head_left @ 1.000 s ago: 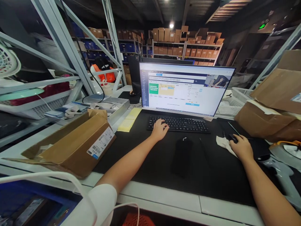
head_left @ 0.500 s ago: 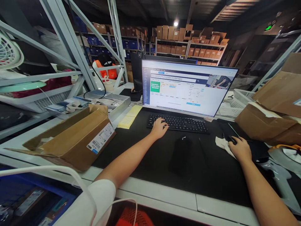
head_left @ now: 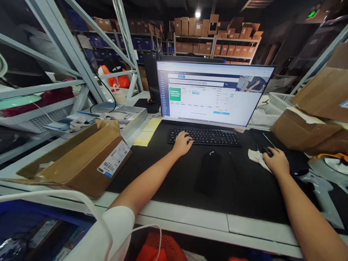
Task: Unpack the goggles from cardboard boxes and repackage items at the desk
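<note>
My left hand (head_left: 182, 143) rests on the left part of a black keyboard (head_left: 206, 136), its fingers curled down onto the keys. My right hand (head_left: 277, 161) lies cupped over a black mouse (head_left: 267, 151) on the black desk mat (head_left: 223, 188). A crumpled white cloth (head_left: 255, 157) sits just left of that hand. A wide monitor (head_left: 214, 93) behind the keyboard shows a form with a green box. A dark flat object (head_left: 208, 172) lies on the mat between my arms.
An open cardboard box (head_left: 78, 159) with a barcode label lies at the left. More cardboard boxes (head_left: 312, 119) are stacked at the right, with a grey handheld scanner (head_left: 320, 188) beside them. Yellow papers (head_left: 148, 131) and metal trays (head_left: 119, 116) sit behind the left box. Grey shelf struts (head_left: 70, 54) rise at the left.
The camera has tilted and shifted a little, so everything sits slightly higher in view. The screen's content changed after the earliest frame. Both hands stay on the keyboard and mouse.
</note>
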`<state>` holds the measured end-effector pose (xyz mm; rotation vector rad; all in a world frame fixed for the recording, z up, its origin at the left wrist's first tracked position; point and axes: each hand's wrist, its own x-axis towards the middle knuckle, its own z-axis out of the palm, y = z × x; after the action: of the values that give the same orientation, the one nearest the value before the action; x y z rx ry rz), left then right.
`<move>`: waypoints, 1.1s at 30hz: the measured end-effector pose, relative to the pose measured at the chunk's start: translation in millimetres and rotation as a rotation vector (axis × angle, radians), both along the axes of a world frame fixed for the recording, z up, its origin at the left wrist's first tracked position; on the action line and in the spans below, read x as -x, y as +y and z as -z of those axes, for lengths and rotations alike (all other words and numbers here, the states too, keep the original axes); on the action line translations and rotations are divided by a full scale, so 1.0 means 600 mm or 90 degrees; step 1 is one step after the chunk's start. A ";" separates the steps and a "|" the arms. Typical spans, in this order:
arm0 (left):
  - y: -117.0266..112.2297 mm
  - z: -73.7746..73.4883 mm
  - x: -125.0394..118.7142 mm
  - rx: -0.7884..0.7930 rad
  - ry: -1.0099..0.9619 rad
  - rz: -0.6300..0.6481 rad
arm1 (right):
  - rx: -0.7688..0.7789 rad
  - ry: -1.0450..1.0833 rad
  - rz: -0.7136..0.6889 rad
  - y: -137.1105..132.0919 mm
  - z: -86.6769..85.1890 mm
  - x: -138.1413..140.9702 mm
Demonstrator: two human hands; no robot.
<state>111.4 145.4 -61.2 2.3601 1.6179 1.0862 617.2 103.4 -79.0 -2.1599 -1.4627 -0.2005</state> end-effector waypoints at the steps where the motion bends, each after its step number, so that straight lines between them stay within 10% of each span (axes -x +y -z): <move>1: -0.001 -0.001 0.000 -0.005 0.004 0.004 | -0.014 0.007 0.008 -0.002 -0.002 0.003; 10: -0.035 -0.046 -0.034 -0.013 0.030 0.158 | -0.084 0.025 0.024 -0.009 -0.008 0.014; 20: -0.026 -0.087 -0.169 0.366 0.048 0.115 | -0.097 0.101 0.009 -0.009 -0.014 0.018; 27: -0.024 -0.093 -0.188 0.457 -0.199 0.128 | -0.129 0.113 0.001 -0.014 -0.015 0.014; 33: -0.065 -0.183 -0.172 0.436 -0.528 0.224 | -0.219 0.141 -0.075 -0.021 -0.076 0.081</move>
<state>214.9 106.1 48.6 1.3857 0.9860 1.0028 568.8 90.7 -33.5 -1.7567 -1.3160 -0.1529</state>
